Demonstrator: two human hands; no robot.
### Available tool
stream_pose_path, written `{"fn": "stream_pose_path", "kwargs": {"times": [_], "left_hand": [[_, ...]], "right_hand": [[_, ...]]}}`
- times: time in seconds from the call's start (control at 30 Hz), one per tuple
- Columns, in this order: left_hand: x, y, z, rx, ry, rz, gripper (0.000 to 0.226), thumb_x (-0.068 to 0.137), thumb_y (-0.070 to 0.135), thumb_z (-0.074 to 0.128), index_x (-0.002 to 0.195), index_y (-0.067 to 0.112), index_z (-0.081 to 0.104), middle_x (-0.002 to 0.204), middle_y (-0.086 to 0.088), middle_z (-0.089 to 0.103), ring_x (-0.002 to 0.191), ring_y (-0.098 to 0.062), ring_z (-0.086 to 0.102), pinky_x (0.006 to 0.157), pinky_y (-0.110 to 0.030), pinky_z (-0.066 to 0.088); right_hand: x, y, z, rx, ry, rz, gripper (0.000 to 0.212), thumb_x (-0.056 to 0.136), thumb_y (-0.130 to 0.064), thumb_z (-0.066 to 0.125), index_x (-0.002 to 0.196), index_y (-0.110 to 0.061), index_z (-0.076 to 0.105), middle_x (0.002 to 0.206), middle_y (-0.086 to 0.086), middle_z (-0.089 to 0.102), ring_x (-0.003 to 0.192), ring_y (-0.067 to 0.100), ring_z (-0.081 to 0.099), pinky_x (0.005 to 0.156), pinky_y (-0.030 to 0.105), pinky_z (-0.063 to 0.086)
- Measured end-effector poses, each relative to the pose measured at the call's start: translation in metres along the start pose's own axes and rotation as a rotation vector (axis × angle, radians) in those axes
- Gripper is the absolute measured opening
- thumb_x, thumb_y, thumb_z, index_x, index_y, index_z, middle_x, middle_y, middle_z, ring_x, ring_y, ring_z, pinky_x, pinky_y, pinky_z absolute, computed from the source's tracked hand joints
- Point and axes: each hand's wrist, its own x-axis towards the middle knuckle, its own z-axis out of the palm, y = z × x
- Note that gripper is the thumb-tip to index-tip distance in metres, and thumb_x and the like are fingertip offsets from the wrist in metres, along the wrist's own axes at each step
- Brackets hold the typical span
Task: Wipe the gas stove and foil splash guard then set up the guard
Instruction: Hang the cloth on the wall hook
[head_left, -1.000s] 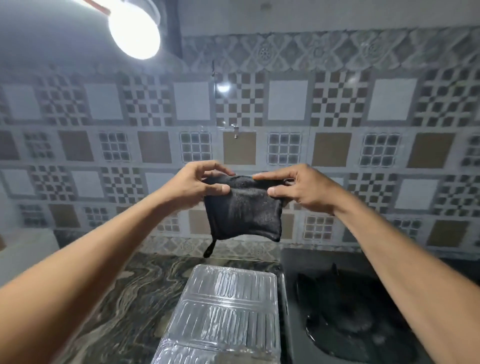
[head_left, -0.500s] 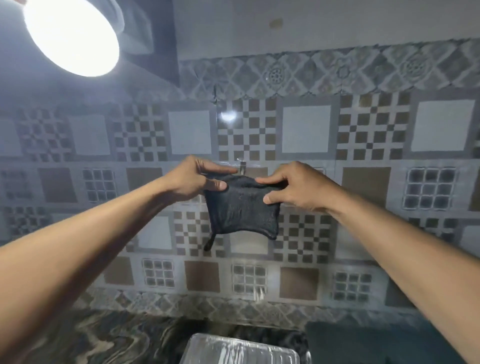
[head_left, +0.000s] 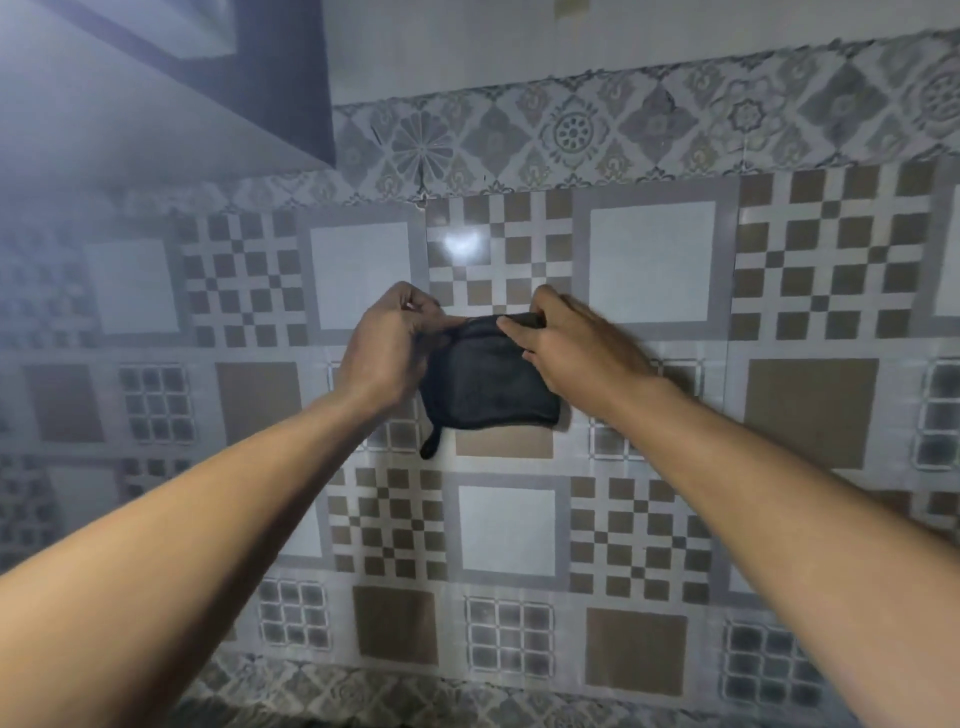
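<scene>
You have lifted the dark cloth (head_left: 488, 384) higher over the last second and brought it right up to the tiled wall (head_left: 649, 260), and your view has tilted up with it: the foil splash guard, the stove and the desk, which were below your hands a moment ago, are now out of sight. Your left hand (head_left: 387, 348) is closed on the cloth's upper left corner and your right hand (head_left: 566, 343) pinches its upper right edge, so the cloth hangs flat between them, its small loop (head_left: 430, 444) dangling under your left hand. A second ago a small hook showed on the wall just above the cloth; it is now hidden behind your hands. This looks like hanging the cloth up, which suggests wiping is over and setting up the guard remains.
</scene>
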Motion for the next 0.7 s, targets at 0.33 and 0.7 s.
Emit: {"fn": "stream_pose_path", "kwargs": {"times": [0.33, 0.7], "left_hand": [[-0.047, 0.005, 0.015, -0.134, -0.098, -0.227, 0.022, 0.095, 0.028, 0.064, 0.103, 0.009, 0.07, 0.078, 0.001, 0.061, 0.071, -0.008, 0.063, 0.071, -0.039, 0.056], [-0.073, 0.043, -0.038, 0.424, -0.243, -0.094, 0.053, 0.095, 0.048, 0.055, 0.142, 0.025, 0.053, 0.134, -0.003, 0.059, 0.121, -0.028, 0.057, 0.098, -0.046, 0.05]], "right_hand": [[-0.042, -0.012, 0.008, 0.006, -0.214, 0.102, 0.053, 0.1, -0.015, 0.046, 0.149, -0.03, 0.039, 0.12, 0.003, 0.049, 0.112, 0.025, 0.045, 0.085, 0.033, 0.039], [-0.066, -0.037, -0.051, 0.183, -0.284, 0.256, 0.056, 0.099, -0.022, 0.047, 0.153, -0.023, 0.035, 0.161, 0.001, 0.026, 0.145, 0.024, 0.028, 0.115, 0.037, 0.027]]}}
